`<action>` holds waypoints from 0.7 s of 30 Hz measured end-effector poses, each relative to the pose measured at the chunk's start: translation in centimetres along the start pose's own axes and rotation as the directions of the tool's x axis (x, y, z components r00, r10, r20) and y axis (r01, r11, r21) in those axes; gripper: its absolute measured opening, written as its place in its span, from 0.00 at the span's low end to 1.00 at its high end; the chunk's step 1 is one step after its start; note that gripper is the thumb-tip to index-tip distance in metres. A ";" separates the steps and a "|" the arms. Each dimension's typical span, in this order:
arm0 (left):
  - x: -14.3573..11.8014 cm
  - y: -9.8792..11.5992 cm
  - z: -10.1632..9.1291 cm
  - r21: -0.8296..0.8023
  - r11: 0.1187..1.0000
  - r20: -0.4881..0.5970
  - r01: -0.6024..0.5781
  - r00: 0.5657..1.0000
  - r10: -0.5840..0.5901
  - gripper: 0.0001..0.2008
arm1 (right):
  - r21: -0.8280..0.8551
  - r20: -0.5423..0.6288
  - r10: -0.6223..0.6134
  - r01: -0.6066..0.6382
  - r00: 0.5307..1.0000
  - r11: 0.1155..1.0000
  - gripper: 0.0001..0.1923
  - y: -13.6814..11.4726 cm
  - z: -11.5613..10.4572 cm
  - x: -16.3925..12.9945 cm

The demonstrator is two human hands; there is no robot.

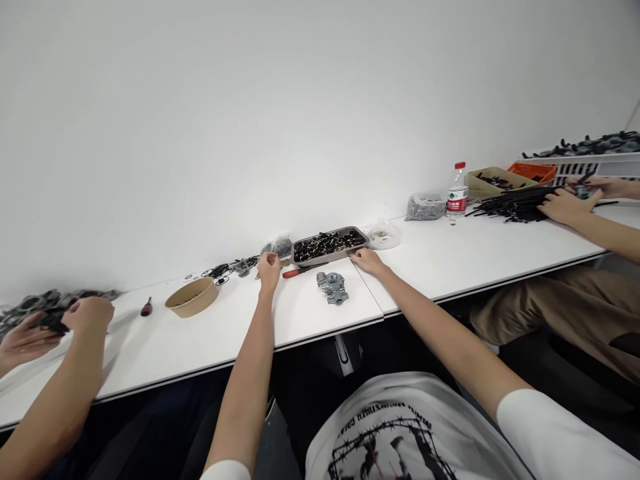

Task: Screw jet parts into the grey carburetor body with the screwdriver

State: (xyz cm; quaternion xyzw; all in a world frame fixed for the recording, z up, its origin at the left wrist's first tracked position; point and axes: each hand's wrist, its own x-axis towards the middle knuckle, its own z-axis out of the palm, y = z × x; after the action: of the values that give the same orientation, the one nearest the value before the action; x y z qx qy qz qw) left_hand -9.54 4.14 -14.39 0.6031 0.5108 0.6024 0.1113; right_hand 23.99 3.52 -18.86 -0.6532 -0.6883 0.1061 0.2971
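We note left hand (269, 267) reaching far across white table (450, 257), fingers curled near small parts just left of metal tray (329, 245); whether closed on anything, we cannot tell. Right hand (367, 259) rests at tray's right corner, fingers loosely extended onto rim, likely steadying it. Red-handled screwdriver (303, 271) and grey cast fitting (333, 289) lie between both hands, just nearer than fingertips, within easy reach. Tray contents dark, too small to identify. Co-workers' hands at both edges, partly cut off.

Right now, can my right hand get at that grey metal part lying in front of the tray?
Probably yes: the right hand rests at the tray corner, and the grey metal part lies just beside it, nothing between.
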 end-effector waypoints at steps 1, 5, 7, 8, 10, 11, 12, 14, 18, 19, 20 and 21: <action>-0.2 -0.2 0.1 0.033 0.999 0.027 -0.018 0.999 0.017 0.03 | -0.003 0.002 0.000 0.000 1.000 1.000 0.17 0.0 0.0 0.0; -0.6 -0.9 0.7 0.151 0.985 0.146 -0.083 0.987 0.060 0.05 | -0.008 0.012 -0.001 0.001 1.000 1.000 0.18 -0.1 0.0 -0.1; -0.7 -1.1 1.0 0.195 0.974 0.189 -0.114 0.979 0.076 0.05 | -0.008 0.012 -0.004 0.004 1.000 1.000 0.19 -0.1 -0.1 -0.1; -0.8 -1.2 1.1 0.213 0.969 0.208 -0.127 0.975 0.083 0.05 | -0.008 0.012 -0.006 0.006 1.000 1.000 0.19 -0.1 -0.1 -0.1; -1.1 -1.4 1.2 0.241 0.959 0.240 -0.150 0.966 0.091 0.05 | -0.008 0.009 -0.008 0.008 1.000 1.000 0.19 -0.1 -0.1 -0.2; -1.2 -1.5 1.3 0.253 0.954 0.253 -0.159 0.963 0.093 0.05 | -0.007 0.008 -0.008 0.008 1.000 1.000 0.19 -0.1 -0.1 -0.2; -1.3 -1.5 1.4 0.263 0.951 0.265 -0.166 0.960 0.094 0.05 | -0.006 0.007 -0.008 0.008 1.000 1.000 0.19 -0.1 0.0 -0.2; -1.5 -1.5 1.5 0.278 0.944 0.284 -0.179 0.954 0.097 0.04 | -0.002 0.007 -0.007 0.007 1.000 1.000 0.19 0.0 0.0 -0.1; -1.6 -1.3 1.9 0.295 0.934 0.301 -0.199 0.948 0.107 0.05 | 0.001 0.003 -0.005 0.005 1.000 1.000 0.18 0.1 0.1 0.0; -1.6 -1.2 1.9 0.299 0.933 0.300 -0.202 0.948 0.109 0.05 | 0.001 0.002 -0.005 0.005 1.000 1.000 0.18 0.1 0.1 0.0; -1.6 -1.2 1.9 0.302 0.932 0.299 -0.203 0.948 0.110 0.05 | 0.002 0.002 -0.005 0.005 1.000 1.000 0.17 0.1 0.1 0.0; -1.6 -1.2 1.9 0.304 0.931 0.298 -0.204 0.948 0.111 0.05 | 0.003 0.002 -0.005 0.005 1.000 1.000 0.17 0.1 0.1 0.0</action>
State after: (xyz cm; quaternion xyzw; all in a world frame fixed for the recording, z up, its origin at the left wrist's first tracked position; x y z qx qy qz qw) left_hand -8.09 4.39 -16.79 0.7305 0.5336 0.4251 0.0294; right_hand 24.04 3.57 -18.99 -0.6509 -0.6903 0.1068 0.2975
